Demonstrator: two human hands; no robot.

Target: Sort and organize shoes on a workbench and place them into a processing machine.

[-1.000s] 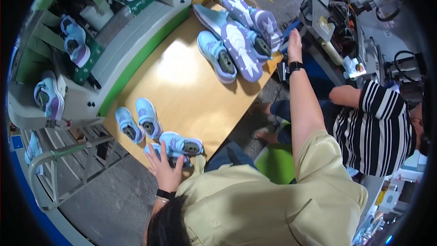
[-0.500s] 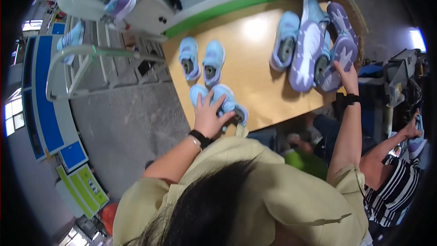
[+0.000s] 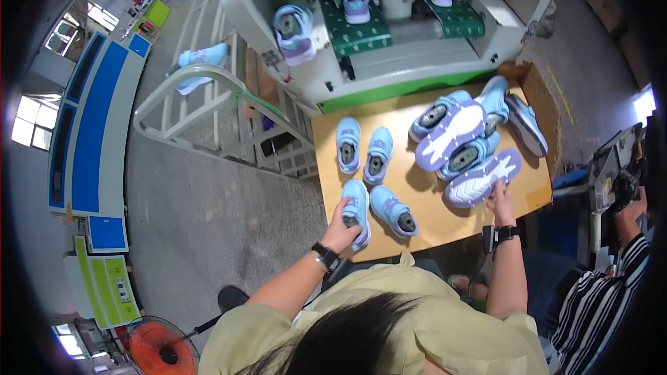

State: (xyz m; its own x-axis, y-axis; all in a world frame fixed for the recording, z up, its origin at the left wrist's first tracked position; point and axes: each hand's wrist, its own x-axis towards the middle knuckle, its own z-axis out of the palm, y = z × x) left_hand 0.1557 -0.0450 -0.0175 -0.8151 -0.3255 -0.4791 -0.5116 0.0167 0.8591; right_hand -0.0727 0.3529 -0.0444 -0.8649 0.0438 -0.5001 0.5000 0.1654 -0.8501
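My left hand (image 3: 340, 230) is closed around the heel end of a light blue sneaker (image 3: 356, 198) at the table's near left. Just right of it lies another light blue sneaker (image 3: 393, 210), and behind stand two more sneakers (image 3: 348, 144) with dark inserts in their openings. My right hand (image 3: 500, 207) grips one end of a sneaker with its white and purple sole (image 3: 479, 182) turned up. This one rests at the near side of a loose pile, where another upturned sole (image 3: 451, 135) lies across upright sneakers (image 3: 434, 114).
A cardboard piece (image 3: 538, 90) edges the table's (image 3: 417, 229) far right. Beyond the table stands a machine with green belts (image 3: 361, 42) carrying sneakers. A metal rack (image 3: 201, 121) is at left, an orange fan (image 3: 163, 347) lower left. A co-worker in a striped top (image 3: 597, 298) is at right.
My view has tilted up toward the machine. My left hand has gone from spreading over the near pair to holding its left shoe, now apart from the other. The right-hand shoe has turned sideways.
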